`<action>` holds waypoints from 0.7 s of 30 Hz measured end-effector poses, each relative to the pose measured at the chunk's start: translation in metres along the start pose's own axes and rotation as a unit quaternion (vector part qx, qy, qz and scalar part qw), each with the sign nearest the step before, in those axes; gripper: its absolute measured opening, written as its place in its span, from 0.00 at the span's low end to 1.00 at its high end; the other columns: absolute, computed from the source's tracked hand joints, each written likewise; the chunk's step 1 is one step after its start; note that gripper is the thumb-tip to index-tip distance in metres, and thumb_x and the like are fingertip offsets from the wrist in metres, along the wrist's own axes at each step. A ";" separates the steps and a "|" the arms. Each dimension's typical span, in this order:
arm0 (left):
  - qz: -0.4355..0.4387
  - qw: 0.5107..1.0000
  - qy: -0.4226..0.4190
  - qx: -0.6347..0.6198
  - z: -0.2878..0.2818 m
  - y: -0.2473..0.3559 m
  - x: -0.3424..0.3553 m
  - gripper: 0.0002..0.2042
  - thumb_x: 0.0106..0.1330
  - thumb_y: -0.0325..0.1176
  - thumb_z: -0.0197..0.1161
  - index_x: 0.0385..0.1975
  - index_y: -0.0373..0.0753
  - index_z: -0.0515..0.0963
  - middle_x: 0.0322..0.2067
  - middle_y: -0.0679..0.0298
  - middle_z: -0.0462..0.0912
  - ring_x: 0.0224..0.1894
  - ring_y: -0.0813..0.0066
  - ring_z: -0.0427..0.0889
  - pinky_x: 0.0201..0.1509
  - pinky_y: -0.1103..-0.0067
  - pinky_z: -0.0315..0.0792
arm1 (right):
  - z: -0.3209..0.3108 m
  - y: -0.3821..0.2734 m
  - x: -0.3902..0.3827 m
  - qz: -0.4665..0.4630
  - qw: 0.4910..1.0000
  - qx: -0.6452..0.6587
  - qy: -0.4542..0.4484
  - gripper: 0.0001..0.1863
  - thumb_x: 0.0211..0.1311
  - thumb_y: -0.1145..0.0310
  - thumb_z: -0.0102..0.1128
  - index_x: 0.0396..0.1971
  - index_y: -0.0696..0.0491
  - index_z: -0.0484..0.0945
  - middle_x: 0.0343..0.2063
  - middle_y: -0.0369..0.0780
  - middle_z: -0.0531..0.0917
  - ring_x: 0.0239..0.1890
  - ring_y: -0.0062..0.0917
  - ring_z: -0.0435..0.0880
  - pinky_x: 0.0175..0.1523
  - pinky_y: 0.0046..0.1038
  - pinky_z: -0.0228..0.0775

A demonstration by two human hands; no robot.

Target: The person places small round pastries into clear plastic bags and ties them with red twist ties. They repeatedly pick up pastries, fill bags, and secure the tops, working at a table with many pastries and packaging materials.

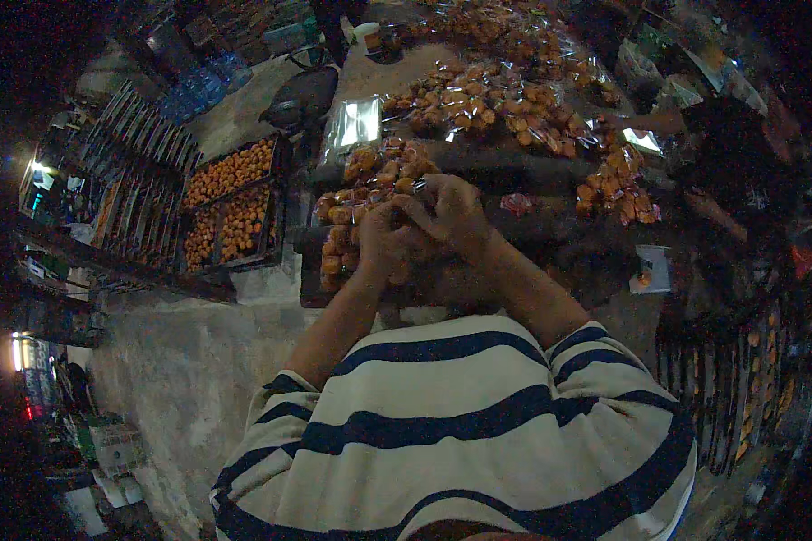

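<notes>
My left hand (386,230) and my right hand (451,209) meet over the dark table (514,252), both with fingers curled around something low between them that is too dim and covered to make out. A small pale glint (419,186) shows at the fingertips of my right hand. Clear bags of round golden pastries (338,243) lie just left of and beyond my hands, touching or very near my left hand. A small pink item (516,204) lies to the right.
More bagged pastries (465,99) pile up at the back and right (618,189). Trays of loose pastries (230,176) and metal tray racks (135,180) stand at the left. A co-worker in dark clothing (722,153) is at the right, above another rack (740,388). Blue water jugs (207,86) sit farther back.
</notes>
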State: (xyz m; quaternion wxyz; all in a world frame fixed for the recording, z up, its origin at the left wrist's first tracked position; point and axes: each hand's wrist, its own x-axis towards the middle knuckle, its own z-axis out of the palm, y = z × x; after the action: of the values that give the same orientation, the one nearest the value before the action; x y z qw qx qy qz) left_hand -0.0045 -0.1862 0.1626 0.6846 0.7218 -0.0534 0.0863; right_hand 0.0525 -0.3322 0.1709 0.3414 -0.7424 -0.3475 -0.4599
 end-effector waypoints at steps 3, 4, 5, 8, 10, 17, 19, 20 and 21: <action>0.001 0.999 -0.015 0.047 0.009 -0.003 0.009 0.08 0.57 0.27 0.65 0.34 0.32 0.79 0.29 0.63 0.83 0.31 0.81 0.79 0.36 0.82 0.73 | 0.003 0.006 0.004 0.067 0.996 0.058 -0.027 0.12 0.58 0.64 0.64 0.27 0.56 0.74 0.17 0.41 0.76 0.21 0.34 0.78 0.27 0.32 0.68; -0.001 0.994 -0.019 0.106 0.011 -0.004 0.015 0.08 0.57 0.27 0.65 0.35 0.31 0.79 0.29 0.63 0.83 0.31 0.81 0.79 0.36 0.81 0.73 | 0.001 0.011 0.005 0.088 0.992 0.063 -0.070 0.12 0.58 0.64 0.65 0.29 0.56 0.73 0.18 0.41 0.76 0.21 0.34 0.78 0.28 0.31 0.69; -0.011 0.995 -0.034 0.095 0.013 -0.005 0.022 0.09 0.57 0.28 0.65 0.35 0.31 0.79 0.29 0.63 0.83 0.32 0.80 0.79 0.36 0.82 0.73 | -0.001 0.019 0.006 0.100 0.988 0.091 -0.075 0.12 0.58 0.64 0.64 0.29 0.56 0.73 0.18 0.41 0.77 0.21 0.34 0.78 0.29 0.31 0.69; -0.083 0.986 -0.093 0.111 0.003 -0.010 0.052 0.12 0.57 0.32 0.64 0.38 0.30 0.79 0.30 0.62 0.83 0.32 0.78 0.79 0.37 0.81 0.73 | -0.004 0.052 0.001 0.269 0.899 0.300 -0.172 0.11 0.59 0.65 0.63 0.30 0.57 0.74 0.21 0.40 0.78 0.20 0.34 0.76 0.30 0.28 0.70; -0.153 0.960 -0.154 0.180 -0.017 -0.017 0.079 0.15 0.59 0.35 0.63 0.40 0.31 0.78 0.31 0.63 0.83 0.32 0.77 0.79 0.38 0.80 0.74 | 0.004 0.096 -0.007 0.309 0.896 0.264 -0.179 0.10 0.59 0.66 0.62 0.28 0.57 0.75 0.24 0.41 0.79 0.24 0.36 0.77 0.34 0.30 0.71; 0.091 0.874 0.021 0.476 -0.046 -0.075 0.128 0.22 0.63 0.47 0.58 0.52 0.40 0.75 0.54 0.45 0.72 0.57 0.46 0.69 0.61 0.60 0.64 | 0.028 0.346 -0.098 0.296 0.887 -0.223 -0.274 0.16 0.49 0.61 0.64 0.38 0.54 0.80 0.51 0.51 0.73 0.51 0.45 0.74 0.55 0.43 0.67; 0.013 0.870 0.018 0.492 -0.044 -0.086 0.124 0.24 0.63 0.47 0.58 0.54 0.40 0.73 0.54 0.45 0.72 0.58 0.46 0.69 0.62 0.60 0.63 | 0.022 0.395 -0.120 0.360 0.871 -0.225 -0.248 0.17 0.50 0.57 0.63 0.38 0.52 0.82 0.56 0.49 0.71 0.56 0.45 0.71 0.60 0.46 0.63; -0.013 0.866 0.009 0.500 -0.044 -0.089 0.120 0.24 0.63 0.48 0.58 0.55 0.40 0.72 0.54 0.45 0.72 0.58 0.46 0.69 0.63 0.61 0.63 | 0.016 0.412 -0.123 0.312 0.854 -0.267 -0.320 0.18 0.51 0.55 0.63 0.38 0.51 0.82 0.57 0.48 0.71 0.58 0.44 0.70 0.60 0.46 0.63; 0.013 0.834 0.008 0.552 -0.046 -0.089 0.118 0.25 0.63 0.44 0.60 0.57 0.40 0.70 0.54 0.45 0.73 0.59 0.48 0.69 0.63 0.62 0.63 | 0.011 0.420 -0.124 0.267 0.816 -0.327 -0.395 0.18 0.52 0.54 0.63 0.38 0.51 0.82 0.57 0.47 0.72 0.57 0.43 0.70 0.60 0.45 0.63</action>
State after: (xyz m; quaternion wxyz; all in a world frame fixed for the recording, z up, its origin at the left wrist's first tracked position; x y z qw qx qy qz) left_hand 0.1261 -0.1301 0.1012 0.1722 0.9782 -0.0004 0.1160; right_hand 0.3643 -0.5689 -0.0253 0.0213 -0.9918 -0.0699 -0.1045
